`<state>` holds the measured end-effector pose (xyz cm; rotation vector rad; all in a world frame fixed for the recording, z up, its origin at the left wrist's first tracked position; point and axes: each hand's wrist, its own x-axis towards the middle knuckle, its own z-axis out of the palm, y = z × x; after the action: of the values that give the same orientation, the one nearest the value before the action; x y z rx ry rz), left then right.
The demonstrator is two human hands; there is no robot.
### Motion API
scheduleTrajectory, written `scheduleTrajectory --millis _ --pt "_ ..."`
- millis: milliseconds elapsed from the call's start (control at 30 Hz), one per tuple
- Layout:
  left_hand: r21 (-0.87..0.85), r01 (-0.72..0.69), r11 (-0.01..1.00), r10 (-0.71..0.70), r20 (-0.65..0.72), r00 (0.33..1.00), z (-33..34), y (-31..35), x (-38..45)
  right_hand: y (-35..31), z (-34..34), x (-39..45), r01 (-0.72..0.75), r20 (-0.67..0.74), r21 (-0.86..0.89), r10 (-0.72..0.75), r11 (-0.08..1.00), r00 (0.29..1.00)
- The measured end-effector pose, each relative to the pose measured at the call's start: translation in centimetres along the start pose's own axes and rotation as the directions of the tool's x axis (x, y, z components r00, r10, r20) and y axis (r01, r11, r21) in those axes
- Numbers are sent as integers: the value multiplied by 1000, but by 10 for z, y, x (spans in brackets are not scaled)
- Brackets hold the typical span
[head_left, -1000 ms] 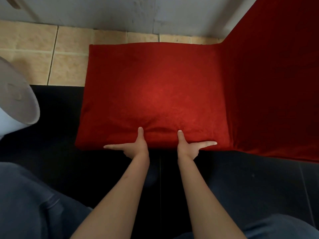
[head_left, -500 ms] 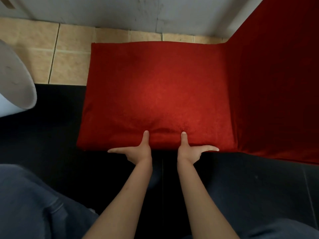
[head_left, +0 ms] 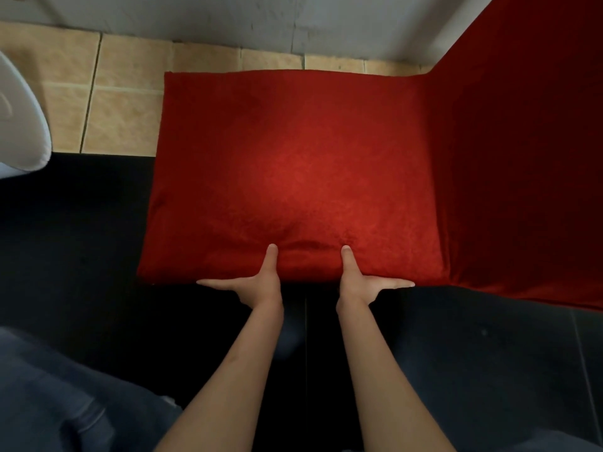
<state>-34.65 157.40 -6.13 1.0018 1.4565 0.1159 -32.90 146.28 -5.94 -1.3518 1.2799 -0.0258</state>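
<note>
A red velvet cushion (head_left: pixel 293 158) lies flat on a black seat (head_left: pixel 81 239). Both my hands are at the middle of its near edge. My left hand (head_left: pixel 261 285) has its thumb laid up onto the cushion's top and a straight finger running left along the edge. My right hand (head_left: pixel 357 285) mirrors it, thumb on top and a straight finger pointing right. The fabric is dented between the two thumbs. The remaining fingers are hidden below the edge.
A larger red cushion (head_left: pixel 522 158) stands against the flat one's right side. A white rounded object (head_left: pixel 19 119) juts in at the left. Beyond the seat are beige floor tiles (head_left: pixel 124 93) and a grey wall (head_left: pixel 293 21). My grey-blue trouser leg (head_left: pixel 49 386) fills the lower left.
Both hands stay at the cushion's near edge in the same pose. Only the view shifts slightly.
</note>
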Motion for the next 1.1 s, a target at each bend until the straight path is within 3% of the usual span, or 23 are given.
scheduleTrajectory --millis 633,1100 --pt "43 100 994 -100 -2 995 -5 17 -9 -13 -4 -19 -47 -43 51 49 998 998" --pt "124 178 976 -171 -66 983 -78 58 -52 -29 -45 -113 -134 -138 -60 124 989 983"
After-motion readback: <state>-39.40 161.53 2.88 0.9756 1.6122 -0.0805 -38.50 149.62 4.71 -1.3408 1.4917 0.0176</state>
